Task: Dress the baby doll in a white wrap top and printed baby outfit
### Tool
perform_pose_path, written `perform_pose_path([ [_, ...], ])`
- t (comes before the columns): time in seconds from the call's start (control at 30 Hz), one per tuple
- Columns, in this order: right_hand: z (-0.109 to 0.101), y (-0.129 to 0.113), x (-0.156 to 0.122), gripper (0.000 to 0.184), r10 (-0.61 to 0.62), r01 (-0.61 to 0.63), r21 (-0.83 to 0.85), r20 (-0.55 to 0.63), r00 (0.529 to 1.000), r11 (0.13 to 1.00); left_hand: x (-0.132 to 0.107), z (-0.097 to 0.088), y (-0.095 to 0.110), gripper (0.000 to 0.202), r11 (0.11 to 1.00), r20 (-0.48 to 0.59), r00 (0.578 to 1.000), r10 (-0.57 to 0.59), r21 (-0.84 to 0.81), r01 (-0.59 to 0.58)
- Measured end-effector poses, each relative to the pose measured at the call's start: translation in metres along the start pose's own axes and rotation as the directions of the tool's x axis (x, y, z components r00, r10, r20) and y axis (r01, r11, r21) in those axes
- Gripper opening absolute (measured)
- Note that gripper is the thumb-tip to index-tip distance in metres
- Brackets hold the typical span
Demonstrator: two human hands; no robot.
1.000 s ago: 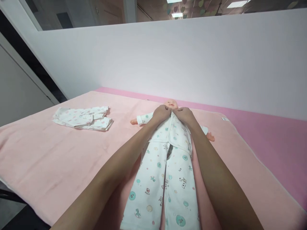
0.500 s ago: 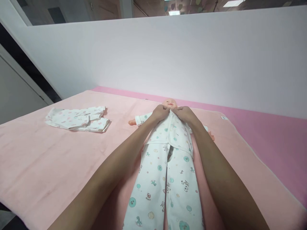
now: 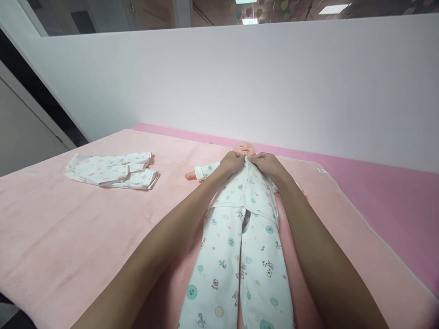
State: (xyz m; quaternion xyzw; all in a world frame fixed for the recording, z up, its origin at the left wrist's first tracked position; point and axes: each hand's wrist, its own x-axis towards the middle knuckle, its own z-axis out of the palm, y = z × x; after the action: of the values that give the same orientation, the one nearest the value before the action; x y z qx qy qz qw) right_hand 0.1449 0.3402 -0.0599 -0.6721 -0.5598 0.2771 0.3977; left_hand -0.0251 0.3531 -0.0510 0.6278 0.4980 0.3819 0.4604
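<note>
Clock directions are read from the doll's neckline, 12 pointing to the wall.

Nearest, 6 o'clock: printed trousers (image 3: 214, 274), white with green motifs, laid flat, legs toward the wearer of the camera, running out of view. Ground: pale pink blanket (image 3: 103, 237).

Next, 6 o'clock, closer in: printed jacket (image 3: 233, 189), matching, on the doll, its hem overlapping the trousers' top, front edges meeting along the middle.

At the neckline, 9 o'clock side: left hand (image 3: 232, 162), fingers curled closed, pinching the jacket's front edge. At 3 o'clock: right hand (image 3: 267, 163), likewise closed, pinching the opposite edge. Fingertips nearly meet; whether a fastener lies between them cannot be told.

Change: slight. Both hands keep their places at the neckline; the doll's hand at 4 o'clock is now mostly hidden by the right forearm. Judged by this, the work remains at the top of the jacket's front.

At 9 o'clock, well apart: folded garment (image 3: 109, 170), white with pink print, untouched.

At 12 o'clock: head of the doll (image 3: 244, 147), face up; beyond, white wall (image 3: 240, 82).
</note>
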Motion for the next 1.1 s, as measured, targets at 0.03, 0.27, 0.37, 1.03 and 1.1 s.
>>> perform_pose_path([
  [0.03,0.001,-0.002,0.000,0.020,-0.014,0.014,-0.017,-0.026,1.000,1.000,-0.001,0.000,0.001,0.044,0.997,-0.012,0.999,0.039,0.062,-0.038],
  [0.27,0.007,-0.018,-0.008,0.009,-0.131,0.103,-0.230,-0.108,0.986,0.968,-0.004,0.003,0.005,0.049,0.946,-0.058,0.990,0.132,0.305,-0.108],
  [0.37,0.007,-0.024,-0.014,0.016,-0.149,0.122,-0.253,-0.089,0.985,0.960,-0.001,0.006,0.004,0.046,0.942,-0.057,0.989,0.140,0.315,-0.115],
  [1.03,-0.033,-0.004,-0.211,0.034,-0.261,0.334,-0.414,0.224,0.939,0.847,-0.164,-0.045,-0.033,0.045,0.724,0.230,0.876,0.424,0.496,-0.480],
  [1.1,-0.018,-0.005,-0.208,0.023,-0.331,0.356,-0.499,0.142,0.933,0.790,-0.163,-0.035,-0.034,0.032,0.713,0.174,0.883,0.437,0.531,-0.458],
])
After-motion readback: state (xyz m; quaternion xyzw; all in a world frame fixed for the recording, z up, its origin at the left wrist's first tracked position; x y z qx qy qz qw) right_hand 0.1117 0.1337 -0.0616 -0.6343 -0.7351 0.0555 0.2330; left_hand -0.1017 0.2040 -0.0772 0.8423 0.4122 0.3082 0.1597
